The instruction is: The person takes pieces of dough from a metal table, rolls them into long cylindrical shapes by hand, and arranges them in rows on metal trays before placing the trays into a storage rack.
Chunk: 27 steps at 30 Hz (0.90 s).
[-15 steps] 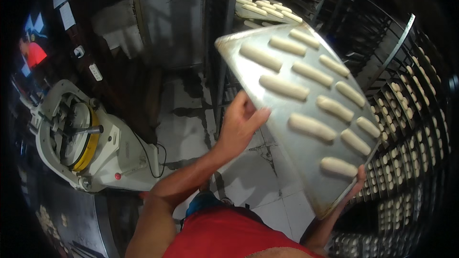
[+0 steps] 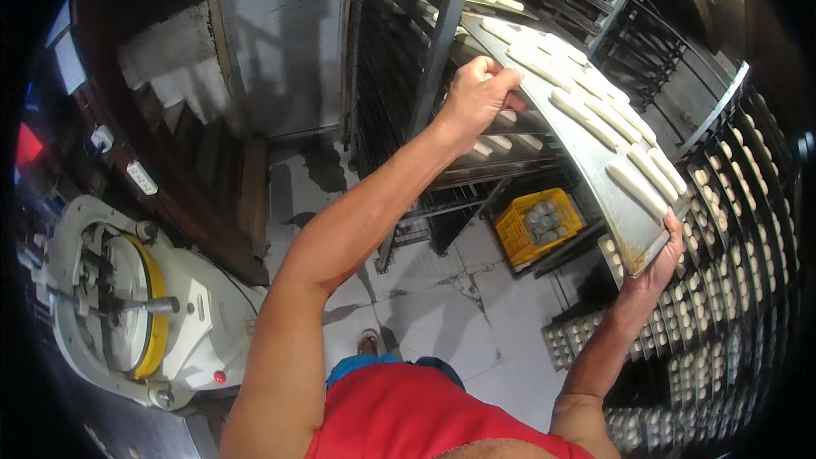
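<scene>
A metal baking tray [image 2: 627, 225] hangs between my two hands, tilted, its far end at the tall metal rack [image 2: 444, 42]. Several long pale dough rolls [image 2: 636, 187] lie on it in rows. My left hand [image 2: 483, 104] is closed on the tray's left edge beside the rack's upright post, thumb on top. At the near right corner my right hand [image 2: 661, 257] grips the tray from below and the side, its fingers partly hidden by it. Other trays of dough rolls [image 2: 501, 146] sit in the rack, below and behind the held one.
A yellow crate [image 2: 510, 234] with several round, greyish items stands low under the tray. To the right, another rack [image 2: 722, 229] is filled with small dough pieces. A white machine with a yellow ring [image 2: 153, 306] stands at the left. A door [image 2: 285, 42] is at the back.
The tray has moved forward and up toward the rack and lies flatter to my view. Both hands went with it, my left arm stretching out. The yellow crate has come into view.
</scene>
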Each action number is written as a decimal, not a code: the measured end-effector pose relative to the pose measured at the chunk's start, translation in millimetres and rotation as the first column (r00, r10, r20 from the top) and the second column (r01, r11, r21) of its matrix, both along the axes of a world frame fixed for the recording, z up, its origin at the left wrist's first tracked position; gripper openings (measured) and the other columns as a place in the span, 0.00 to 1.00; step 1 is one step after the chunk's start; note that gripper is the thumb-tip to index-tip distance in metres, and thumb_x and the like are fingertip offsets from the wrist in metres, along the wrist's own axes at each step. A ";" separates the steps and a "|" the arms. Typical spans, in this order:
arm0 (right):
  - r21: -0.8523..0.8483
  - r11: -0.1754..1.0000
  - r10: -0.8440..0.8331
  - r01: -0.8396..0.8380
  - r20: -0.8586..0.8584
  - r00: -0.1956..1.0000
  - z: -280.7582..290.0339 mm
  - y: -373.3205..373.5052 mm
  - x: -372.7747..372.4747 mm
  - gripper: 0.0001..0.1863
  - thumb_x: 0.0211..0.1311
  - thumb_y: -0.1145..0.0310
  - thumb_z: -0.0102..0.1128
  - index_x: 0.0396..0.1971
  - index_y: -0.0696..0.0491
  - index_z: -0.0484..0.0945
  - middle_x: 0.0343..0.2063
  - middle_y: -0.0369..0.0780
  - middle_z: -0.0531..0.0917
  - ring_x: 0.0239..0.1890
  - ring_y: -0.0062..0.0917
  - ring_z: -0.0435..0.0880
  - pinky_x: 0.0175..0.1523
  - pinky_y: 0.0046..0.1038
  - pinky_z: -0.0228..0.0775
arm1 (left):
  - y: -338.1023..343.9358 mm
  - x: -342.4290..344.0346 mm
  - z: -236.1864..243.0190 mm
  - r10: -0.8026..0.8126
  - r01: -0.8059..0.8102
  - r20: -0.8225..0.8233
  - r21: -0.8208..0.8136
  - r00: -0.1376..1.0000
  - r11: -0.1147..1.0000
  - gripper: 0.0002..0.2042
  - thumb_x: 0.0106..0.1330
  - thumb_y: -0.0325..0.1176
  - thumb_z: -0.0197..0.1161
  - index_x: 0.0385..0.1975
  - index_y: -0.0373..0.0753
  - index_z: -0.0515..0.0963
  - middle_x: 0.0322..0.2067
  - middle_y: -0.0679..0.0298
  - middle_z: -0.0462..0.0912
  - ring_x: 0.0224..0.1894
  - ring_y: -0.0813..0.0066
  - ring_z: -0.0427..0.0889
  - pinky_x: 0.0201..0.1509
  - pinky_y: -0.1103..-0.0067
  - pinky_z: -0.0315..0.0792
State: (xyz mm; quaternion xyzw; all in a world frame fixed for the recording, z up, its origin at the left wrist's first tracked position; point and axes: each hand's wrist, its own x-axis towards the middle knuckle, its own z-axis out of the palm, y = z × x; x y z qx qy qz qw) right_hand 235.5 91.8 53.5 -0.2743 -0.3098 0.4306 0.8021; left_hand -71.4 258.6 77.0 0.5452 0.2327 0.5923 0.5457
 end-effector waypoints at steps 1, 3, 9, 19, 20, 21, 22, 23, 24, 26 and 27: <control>-0.016 0.999 -0.030 0.031 0.021 0.999 4.3 9.5 -3.6 0.28 0.71 0.61 0.57 0.63 0.65 0.71 0.57 0.53 0.82 0.55 0.44 0.85 0.62 0.44 0.79 | 6.8 -2.8 0.4 -0.003 0.003 -0.006 0.010 1.000 1.000 0.14 0.75 0.42 0.59 0.46 0.35 0.76 0.39 0.60 0.86 0.37 0.76 0.85 0.42 0.80 0.71; -0.001 1.000 0.025 -0.025 0.052 0.998 11.1 23.9 -7.7 0.28 0.72 0.62 0.57 0.63 0.65 0.71 0.58 0.53 0.82 0.56 0.44 0.85 0.63 0.44 0.79 | 11.3 -4.3 -4.7 -0.049 0.050 0.036 -0.022 0.998 0.999 0.16 0.76 0.44 0.59 0.48 0.35 0.75 0.42 0.58 0.86 0.39 0.75 0.85 0.44 0.78 0.73; 0.011 1.000 0.027 -0.027 0.030 0.999 28.1 108.3 -43.1 0.24 0.72 0.69 0.54 0.64 0.64 0.70 0.59 0.51 0.81 0.60 0.40 0.82 0.68 0.44 0.74 | -7.6 -22.9 -33.6 -0.180 0.179 -0.046 -0.021 0.983 0.984 0.21 0.78 0.46 0.57 0.57 0.33 0.73 0.47 0.54 0.84 0.43 0.72 0.85 0.51 0.76 0.77; -0.010 0.899 0.437 -0.437 0.024 0.899 34.2 233.8 -104.4 0.22 0.82 0.62 0.48 0.62 0.64 0.68 0.60 0.52 0.75 0.61 0.38 0.79 0.64 0.43 0.80 | -58.7 -44.4 -90.2 -0.046 0.036 -0.055 -0.170 0.997 0.985 0.18 0.79 0.41 0.58 0.59 0.35 0.74 0.45 0.59 0.85 0.45 0.72 0.85 0.54 0.74 0.77; -0.038 0.837 0.546 -0.545 0.034 0.837 33.0 233.8 -102.4 0.23 0.82 0.60 0.48 0.63 0.65 0.67 0.61 0.53 0.74 0.62 0.39 0.79 0.63 0.44 0.81 | -67.2 -47.8 -99.7 -0.014 0.004 -0.057 -0.181 0.998 0.983 0.17 0.79 0.40 0.58 0.58 0.35 0.75 0.45 0.59 0.85 0.45 0.72 0.85 0.54 0.74 0.77; -0.135 0.831 0.554 -0.540 0.111 0.825 31.6 230.5 -97.4 0.26 0.81 0.56 0.49 0.62 0.66 0.69 0.57 0.55 0.79 0.56 0.41 0.84 0.59 0.41 0.83 | -78.0 -51.9 -111.5 0.038 -0.052 -0.064 -0.223 0.997 0.974 0.17 0.79 0.40 0.58 0.58 0.35 0.75 0.45 0.60 0.85 0.45 0.72 0.85 0.54 0.74 0.77; -0.122 0.787 0.615 -0.605 0.223 0.756 28.5 225.6 -92.6 0.27 0.81 0.55 0.50 0.62 0.66 0.70 0.54 0.54 0.81 0.53 0.41 0.85 0.57 0.39 0.83 | -90.7 -58.5 -125.7 0.095 -0.111 -0.072 -0.263 0.993 0.959 0.16 0.79 0.40 0.58 0.57 0.35 0.75 0.46 0.60 0.85 0.45 0.72 0.85 0.54 0.74 0.77; -0.133 0.763 0.638 -0.632 0.314 0.703 24.2 218.0 -85.3 0.28 0.81 0.53 0.50 0.61 0.66 0.71 0.51 0.54 0.83 0.50 0.41 0.87 0.56 0.38 0.84 | -104.1 -65.8 -143.3 0.154 -0.167 -0.069 -0.281 0.986 0.945 0.16 0.79 0.40 0.58 0.57 0.36 0.76 0.46 0.60 0.85 0.45 0.72 0.85 0.54 0.73 0.77; -0.144 0.751 0.640 -0.644 0.400 0.656 17.5 210.0 -80.1 0.29 0.80 0.52 0.50 0.61 0.67 0.72 0.48 0.53 0.85 0.47 0.41 0.89 0.54 0.36 0.85 | -120.6 -75.3 -164.5 0.212 -0.247 -0.137 -0.343 0.968 0.906 0.16 0.78 0.40 0.59 0.57 0.35 0.76 0.46 0.60 0.85 0.45 0.73 0.85 0.54 0.73 0.77; -0.115 0.675 0.690 -0.729 0.447 0.569 -6.0 194.1 -76.3 0.30 0.79 0.54 0.53 0.63 0.67 0.70 0.44 0.52 0.87 0.43 0.39 0.90 0.48 0.34 0.84 | -155.1 -87.1 -221.2 0.343 -0.412 -0.233 -0.418 0.910 0.810 0.17 0.77 0.39 0.61 0.58 0.34 0.75 0.46 0.59 0.85 0.45 0.73 0.84 0.55 0.73 0.77; -0.110 0.612 0.736 -0.783 0.442 0.513 -24.8 184.5 -79.5 0.31 0.78 0.54 0.54 0.65 0.67 0.69 0.43 0.51 0.87 0.40 0.37 0.89 0.46 0.34 0.83 | -170.5 -87.1 -258.1 0.360 -0.458 -0.288 -0.459 0.887 0.762 0.18 0.76 0.39 0.62 0.57 0.34 0.76 0.45 0.60 0.86 0.44 0.73 0.84 0.54 0.74 0.77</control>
